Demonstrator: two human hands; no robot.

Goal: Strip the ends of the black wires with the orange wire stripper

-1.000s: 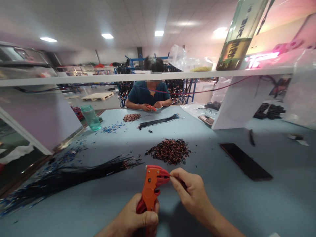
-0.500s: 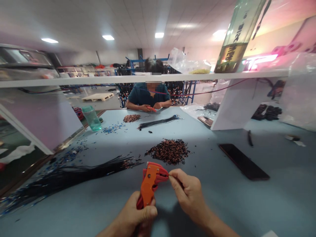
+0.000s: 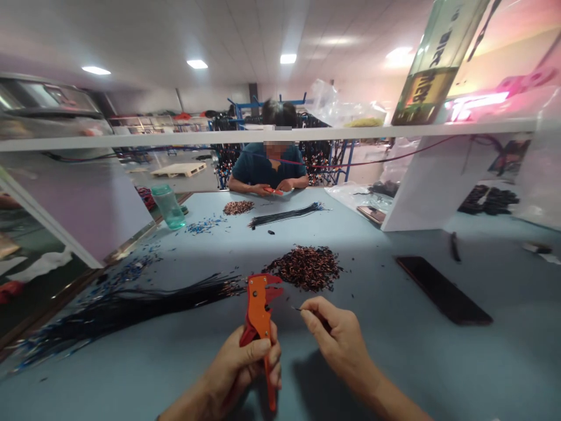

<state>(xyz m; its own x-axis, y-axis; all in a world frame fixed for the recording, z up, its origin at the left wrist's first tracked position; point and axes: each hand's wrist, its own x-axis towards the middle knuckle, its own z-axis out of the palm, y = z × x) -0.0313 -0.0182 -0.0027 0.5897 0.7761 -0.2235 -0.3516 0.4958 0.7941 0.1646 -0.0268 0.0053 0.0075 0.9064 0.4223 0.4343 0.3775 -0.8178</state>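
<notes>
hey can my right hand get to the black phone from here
Probably yes: only bare tabletop shows between the right hand and the black phone, though the fingertips pinch a thin wire.

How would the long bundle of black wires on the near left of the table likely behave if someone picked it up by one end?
The bundle of black wires would probably sag, since its thin strands lie in loose curves. It may also shed or splay strands: no tie shows around it, and the ends already fan out.
</notes>
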